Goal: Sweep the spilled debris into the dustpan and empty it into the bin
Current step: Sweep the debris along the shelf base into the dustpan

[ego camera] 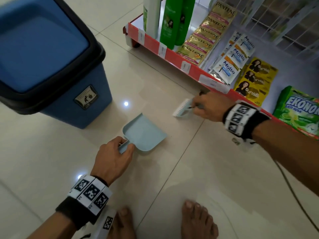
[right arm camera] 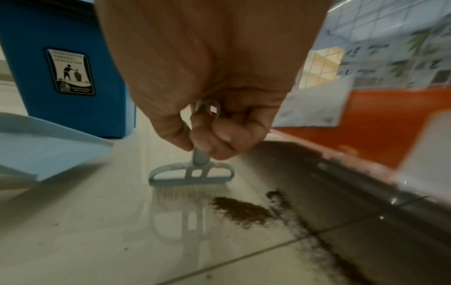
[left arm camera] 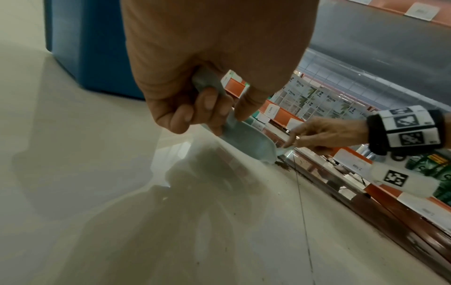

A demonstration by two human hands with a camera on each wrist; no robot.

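A pale blue dustpan (ego camera: 145, 131) rests on the tiled floor, and my left hand (ego camera: 114, 152) grips its short handle (left arm camera: 209, 86). Farther right, my right hand (ego camera: 207, 106) grips the handle of a small pale blue brush (ego camera: 183, 108). The brush's white bristles (right arm camera: 180, 194) touch the floor beside a patch of dark brown debris (right arm camera: 241, 210). That debris trails along the foot of the shelf (right arm camera: 302, 231). The dustpan's open mouth (right arm camera: 48, 142) faces the brush, a short gap away. A blue bin (ego camera: 51, 62) with a black rim stands at the left behind the dustpan.
A low red-edged shop shelf (ego camera: 172, 56) runs diagonally along the right, stocked with green bottles (ego camera: 170, 21) and sachet packs (ego camera: 229, 62). My bare feet (ego camera: 198, 219) stand at the near edge. A thin cable (ego camera: 291, 188) lies on the floor at the right.
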